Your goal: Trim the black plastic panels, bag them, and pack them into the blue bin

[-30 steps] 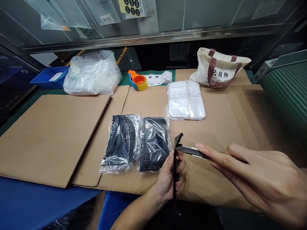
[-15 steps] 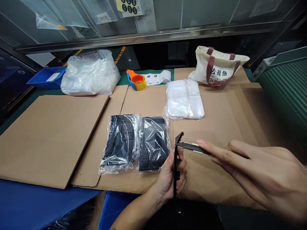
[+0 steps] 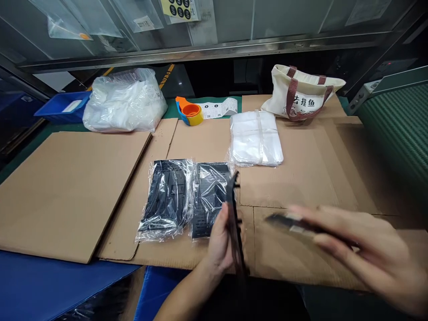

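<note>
We see the left hand (image 3: 222, 245) closed, thumb against fingers, on a thin black plastic panel (image 3: 233, 223), held upright and edge-on above the near edge of the brown cardboard sheet (image 3: 310, 174), presumably so its tabbed side faces right. The right hand (image 3: 368, 254), blurred, pinches a slim dark blade-like tool (image 3: 301, 224), tip toward the panel but apart from it. Two clear-bagged flat black parts (image 3: 165, 196) lie beyond, probably set leftward to leave us working room.
</note>
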Action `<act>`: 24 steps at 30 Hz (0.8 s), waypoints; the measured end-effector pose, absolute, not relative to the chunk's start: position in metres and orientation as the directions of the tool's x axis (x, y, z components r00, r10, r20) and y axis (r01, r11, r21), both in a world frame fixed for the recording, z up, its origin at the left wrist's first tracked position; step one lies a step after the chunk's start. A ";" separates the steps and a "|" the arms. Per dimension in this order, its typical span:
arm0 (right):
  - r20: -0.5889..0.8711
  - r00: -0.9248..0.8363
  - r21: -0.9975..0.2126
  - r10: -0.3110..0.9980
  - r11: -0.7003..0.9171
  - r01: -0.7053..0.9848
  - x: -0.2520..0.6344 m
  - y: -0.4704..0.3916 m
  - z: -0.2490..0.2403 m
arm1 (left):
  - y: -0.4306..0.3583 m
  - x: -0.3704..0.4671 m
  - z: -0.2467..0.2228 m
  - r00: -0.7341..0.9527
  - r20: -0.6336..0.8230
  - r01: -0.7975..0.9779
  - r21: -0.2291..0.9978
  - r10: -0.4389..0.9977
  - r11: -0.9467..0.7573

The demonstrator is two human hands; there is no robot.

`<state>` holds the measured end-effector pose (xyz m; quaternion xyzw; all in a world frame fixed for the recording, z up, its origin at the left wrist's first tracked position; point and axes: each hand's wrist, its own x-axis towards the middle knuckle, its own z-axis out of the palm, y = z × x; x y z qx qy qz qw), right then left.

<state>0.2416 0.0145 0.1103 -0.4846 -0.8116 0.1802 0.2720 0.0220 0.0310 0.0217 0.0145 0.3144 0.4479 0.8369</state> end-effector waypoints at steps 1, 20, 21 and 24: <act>0.287 -0.228 -0.600 0.930 0.360 0.714 0.246 0.014 0.095 | 0.035 0.017 0.027 0.320 -0.540 -0.770 0.330 0.779 0.545; -0.253 0.446 -0.962 0.859 -0.176 -0.207 0.235 -0.017 -0.012 | 0.013 0.021 0.021 0.018 -0.375 -0.555 0.767 0.927 0.321; -0.356 0.426 -0.910 0.832 -0.206 -0.359 0.228 -0.013 -0.004 | 0.011 0.018 0.018 0.072 -0.353 -0.522 0.784 0.933 0.336; -0.582 0.362 -0.745 0.728 -0.299 -0.596 0.214 -0.001 0.014 | 0.012 0.006 0.012 0.165 -0.324 -0.476 0.801 0.932 0.363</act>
